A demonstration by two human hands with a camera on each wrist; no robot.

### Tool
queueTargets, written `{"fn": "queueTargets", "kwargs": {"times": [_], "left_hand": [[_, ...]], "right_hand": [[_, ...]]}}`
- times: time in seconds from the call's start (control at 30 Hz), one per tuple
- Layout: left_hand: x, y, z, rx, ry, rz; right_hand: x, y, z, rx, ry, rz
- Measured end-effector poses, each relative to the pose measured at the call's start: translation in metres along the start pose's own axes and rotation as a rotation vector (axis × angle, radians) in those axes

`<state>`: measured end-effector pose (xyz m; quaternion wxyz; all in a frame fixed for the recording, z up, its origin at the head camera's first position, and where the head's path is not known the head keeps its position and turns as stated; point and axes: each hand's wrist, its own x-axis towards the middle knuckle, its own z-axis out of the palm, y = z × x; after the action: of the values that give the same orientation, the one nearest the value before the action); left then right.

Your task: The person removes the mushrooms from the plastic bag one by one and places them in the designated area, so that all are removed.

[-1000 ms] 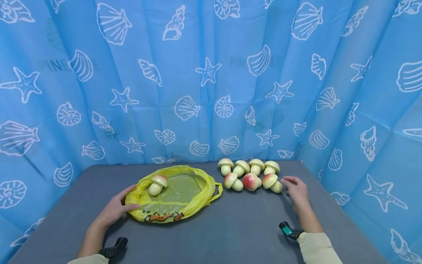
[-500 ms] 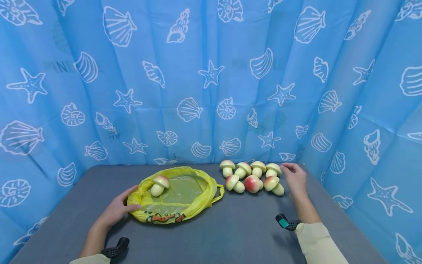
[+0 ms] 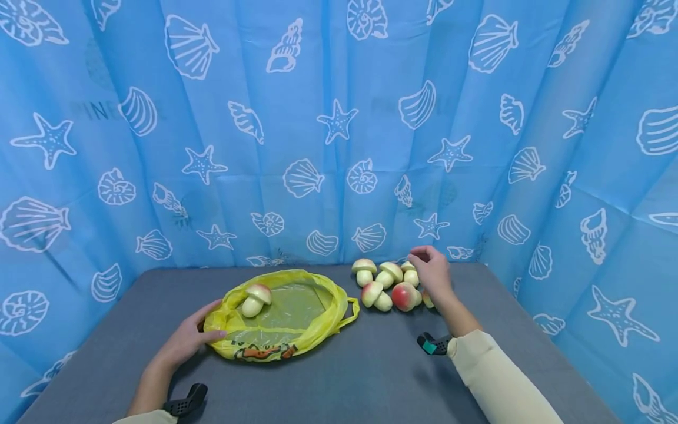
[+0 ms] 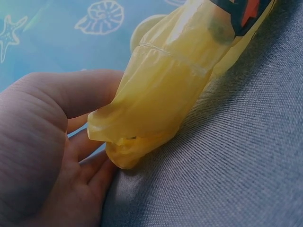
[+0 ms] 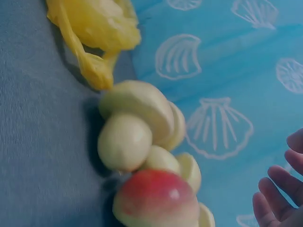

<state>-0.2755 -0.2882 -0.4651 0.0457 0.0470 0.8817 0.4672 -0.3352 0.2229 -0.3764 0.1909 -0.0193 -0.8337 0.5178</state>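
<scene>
A yellow plastic bag (image 3: 312,338) lies on the left of the table with its mouth spread wide. One model mushroom (image 3: 256,300) with a reddish cap rests inside it. My left hand (image 3: 185,341) holds the bag's left end, thumb on one side and fingers on the other, as the left wrist view shows. My right hand (image 3: 431,274), fingers loosely bent and holding nothing, is over the right end of a cluster of mushrooms (image 3: 376,296). These stand or lie in two rows, and the hand hides part of the cluster. A red-capped mushroom (image 5: 158,198) is close in the right wrist view.
Grey cloth covers the table (image 3: 328,377). A blue curtain (image 3: 296,129) with white shell and starfish prints hangs right behind it. One bag handle (image 3: 349,312) sticks out toward the mushrooms.
My right hand has moved from beside the cluster's right end up and leftward over its back row. The left hand stays at the bag.
</scene>
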Motion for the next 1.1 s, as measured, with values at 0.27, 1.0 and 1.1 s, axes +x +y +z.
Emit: {"fn": "queueTargets", "kwargs": {"times": [0.27, 1.0, 1.1], "left_hand": [[0.000, 0.000, 0.000, -0.013, 0.004, -0.022], [-0.001, -0.002, -0.001, -0.033, 0.002, -0.011], [-0.001, -0.001, -0.002, -0.031, 0.005, -0.007]], "right_hand": [[0.006, -0.019, 0.035, -0.025, -0.127, -0.029], [-0.006, -0.051, 0.128, -0.037, -0.293, -0.125], [-0.010, -0.051, 0.142, -0.006, -0.320, -0.135]]}}
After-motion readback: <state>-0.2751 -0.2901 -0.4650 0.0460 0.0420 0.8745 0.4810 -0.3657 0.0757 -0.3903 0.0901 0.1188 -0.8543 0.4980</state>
